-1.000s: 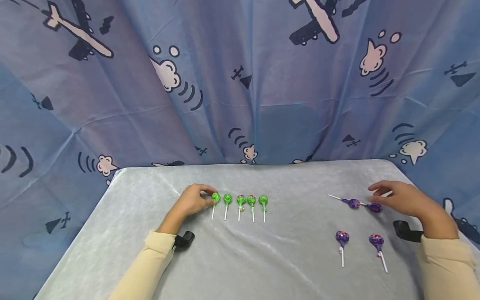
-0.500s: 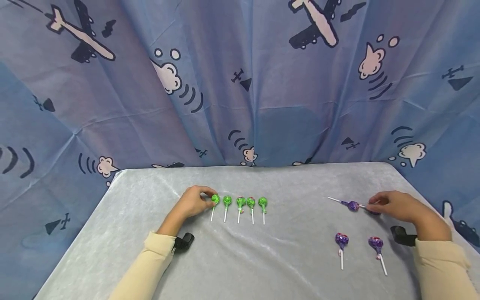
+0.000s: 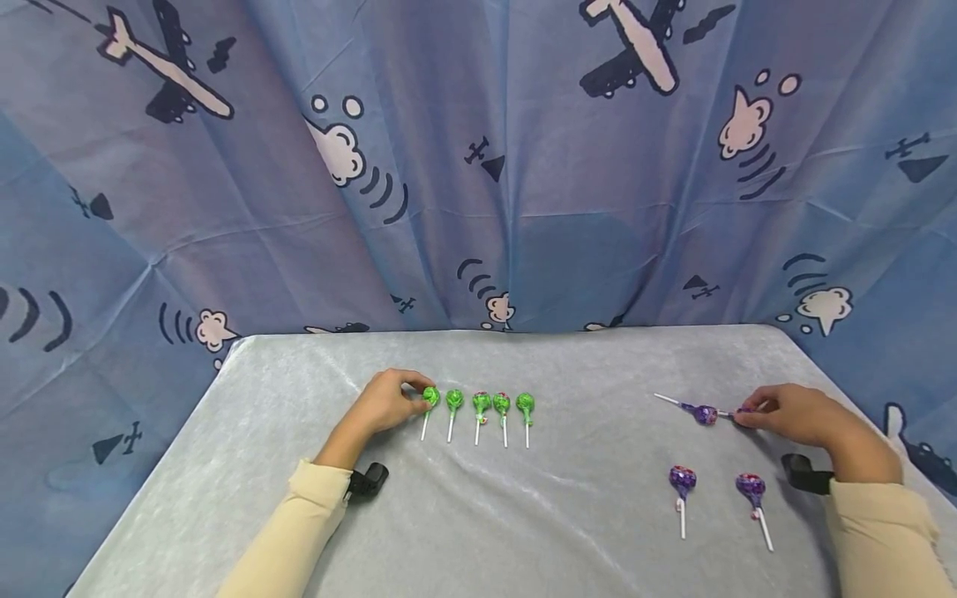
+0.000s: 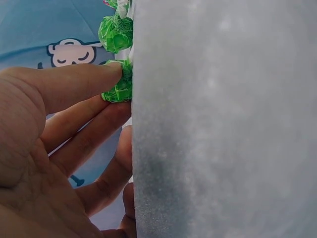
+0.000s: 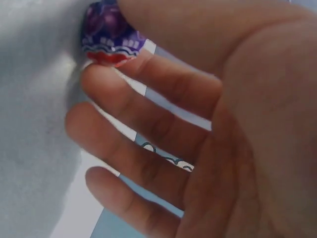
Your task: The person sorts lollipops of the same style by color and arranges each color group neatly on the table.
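Observation:
At the left end of a row of green-wrapped lollipops, my left hand (image 3: 385, 401) pinches the head of the outermost green lollipop (image 3: 430, 397). The left wrist view shows the thumb on its wrapper (image 4: 119, 90) and fingertips against its far side. Over on the right, my right hand (image 3: 803, 415) pinches a purple lollipop (image 5: 110, 32) between thumb and fingers; part of its head is covered. That lollipop lies on the table, its stick toward the head of another purple lollipop (image 3: 704, 414), whose stick points left.
Several more green lollipops (image 3: 482, 402) stand side by side, sticks toward me. Two purple lollipops (image 3: 682, 478) lie nearer on the right, also sticks toward me. A grey cloth covers the table (image 3: 583, 507); a blue patterned curtain (image 3: 576, 257) hangs behind its far edge.
My right hand has come down and slightly left onto the purple lollipop, closing thumb and fingers on its head. The left hand stays on the green lollipop.

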`<action>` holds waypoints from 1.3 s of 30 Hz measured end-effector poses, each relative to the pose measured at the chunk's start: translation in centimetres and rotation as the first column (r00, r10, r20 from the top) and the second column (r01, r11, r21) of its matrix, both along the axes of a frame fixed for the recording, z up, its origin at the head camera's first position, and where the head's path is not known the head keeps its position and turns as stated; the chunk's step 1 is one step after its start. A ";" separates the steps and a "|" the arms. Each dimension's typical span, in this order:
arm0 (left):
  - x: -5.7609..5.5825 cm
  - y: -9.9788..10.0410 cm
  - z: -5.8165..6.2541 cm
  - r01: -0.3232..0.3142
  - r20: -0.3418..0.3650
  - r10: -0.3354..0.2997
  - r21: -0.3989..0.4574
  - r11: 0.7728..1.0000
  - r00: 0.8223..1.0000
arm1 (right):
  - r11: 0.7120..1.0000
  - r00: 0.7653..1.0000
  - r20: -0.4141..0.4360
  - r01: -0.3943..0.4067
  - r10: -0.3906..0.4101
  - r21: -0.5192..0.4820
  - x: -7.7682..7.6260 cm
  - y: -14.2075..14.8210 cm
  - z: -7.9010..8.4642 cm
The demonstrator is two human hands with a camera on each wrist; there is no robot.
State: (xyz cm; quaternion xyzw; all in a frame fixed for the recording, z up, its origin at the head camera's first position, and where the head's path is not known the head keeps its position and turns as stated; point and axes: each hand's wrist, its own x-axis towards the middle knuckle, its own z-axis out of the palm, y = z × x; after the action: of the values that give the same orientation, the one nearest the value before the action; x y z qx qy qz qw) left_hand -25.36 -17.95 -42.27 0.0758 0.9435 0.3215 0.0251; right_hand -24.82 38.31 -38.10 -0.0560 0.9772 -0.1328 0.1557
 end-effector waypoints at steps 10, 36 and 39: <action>0.0 0.1 0.1 0.003 -0.007 -0.003 0.000 1.000 1.000 | 0.994 0.991 -0.105 -0.091 0.085 -0.054 0.1 -2.2 -0.3; 0.0 0.1 0.3 0.012 0.007 -0.012 -0.008 1.000 1.000 | 0.949 0.956 -0.166 -0.268 0.241 -0.168 -0.4 -9.3 -1.2; 0.0 0.1 0.2 0.011 0.007 -0.011 -0.010 1.000 1.000 | 0.949 0.957 -0.169 -0.265 0.236 -0.174 -0.4 -9.7 -1.2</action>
State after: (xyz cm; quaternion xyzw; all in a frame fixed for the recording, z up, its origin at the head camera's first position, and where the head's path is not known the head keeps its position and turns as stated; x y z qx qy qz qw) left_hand -25.37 -17.88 -42.06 0.0798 0.9445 0.3171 0.0307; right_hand -25.21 28.60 -39.30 -0.2043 0.9532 -0.2024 0.0930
